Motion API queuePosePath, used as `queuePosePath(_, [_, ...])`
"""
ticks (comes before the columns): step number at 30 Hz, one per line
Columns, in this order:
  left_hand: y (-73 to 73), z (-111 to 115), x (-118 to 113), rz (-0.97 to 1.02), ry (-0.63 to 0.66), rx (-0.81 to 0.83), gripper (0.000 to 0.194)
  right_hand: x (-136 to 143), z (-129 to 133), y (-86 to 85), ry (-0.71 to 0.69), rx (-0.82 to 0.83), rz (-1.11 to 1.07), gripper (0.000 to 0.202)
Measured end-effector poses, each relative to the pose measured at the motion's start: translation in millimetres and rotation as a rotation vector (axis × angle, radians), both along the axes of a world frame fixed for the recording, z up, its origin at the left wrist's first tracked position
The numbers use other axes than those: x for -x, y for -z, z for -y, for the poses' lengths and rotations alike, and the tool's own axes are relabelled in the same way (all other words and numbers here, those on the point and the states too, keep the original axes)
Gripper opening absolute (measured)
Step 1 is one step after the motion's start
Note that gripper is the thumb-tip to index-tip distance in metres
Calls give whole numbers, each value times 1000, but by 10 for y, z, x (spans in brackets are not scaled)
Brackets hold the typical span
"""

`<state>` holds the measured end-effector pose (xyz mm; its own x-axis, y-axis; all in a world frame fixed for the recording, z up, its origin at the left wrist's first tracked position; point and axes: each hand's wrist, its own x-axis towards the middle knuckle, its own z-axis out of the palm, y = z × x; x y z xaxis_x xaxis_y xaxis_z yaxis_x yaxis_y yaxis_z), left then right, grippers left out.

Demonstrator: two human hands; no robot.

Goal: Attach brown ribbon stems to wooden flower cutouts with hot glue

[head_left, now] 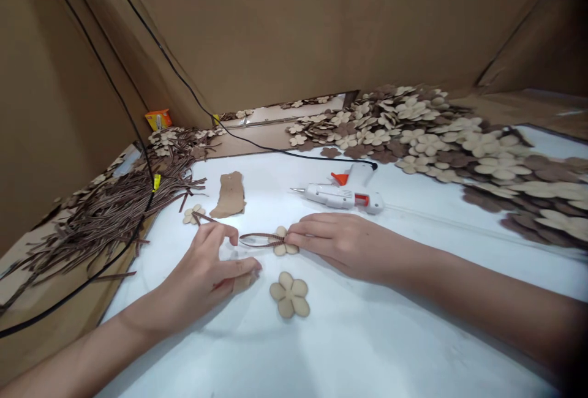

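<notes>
My right hand (pixel 337 240) presses with its fingertips on the end of a looped brown strip (pixel 261 240), which lies over a beige flower (pixel 285 247). The loop points left, toward my left hand (pixel 220 263), whose thumb and fingers are spread apart with nothing between them. Just below, a second beige flower (pixel 289 295) lies flat on the white surface. Another small beige flower (pixel 192 214) with a brown strip across it is behind my left hand. The fingers of my right hand partly cover the flower under them.
A white glue gun (pixel 337 195) lies behind my right hand, its black cable (pixel 257 144) running back left. Brown strips (pixel 105 220) are heaped at left, beige and brown flowers (pixel 427 141) at back right. A torn cardboard piece (pixel 231 195) lies behind my left hand.
</notes>
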<state>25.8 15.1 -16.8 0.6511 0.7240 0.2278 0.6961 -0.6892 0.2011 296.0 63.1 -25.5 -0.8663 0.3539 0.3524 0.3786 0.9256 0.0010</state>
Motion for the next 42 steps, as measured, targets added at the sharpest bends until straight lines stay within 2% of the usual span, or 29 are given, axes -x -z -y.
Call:
queuePosePath(5, [7, -54, -120, 118, -10, -46, 21, 6, -8, 6, -4, 37, -11, 33])
queuePosePath(11, [0, -73, -220, 201, -57, 48, 15, -11, -19, 19, -22, 64, -33, 32])
queuePosePath(22, [50, -18, -326, 126, -88, 0, 22, -11, -19, 27, -22, 49, -34, 32])
queuePosePath(30, [63, -21, -337, 96, -138, 153, 19, -11, -14, 22, -22, 47, -35, 32])
queuePosePath(35, [-60, -29, -270, 66, -132, 330, 23, -26, -23, 38, -40, 59, -52, 32])
queuePosePath(38, [-164, -51, -181, 131, -95, 459, 21, -33, -25, 47, -52, 63, -60, 33])
queuePosePath(42, [-174, -109, -124, 267, -107, 476, 14, -30, -37, 42, -45, 66, -65, 32])
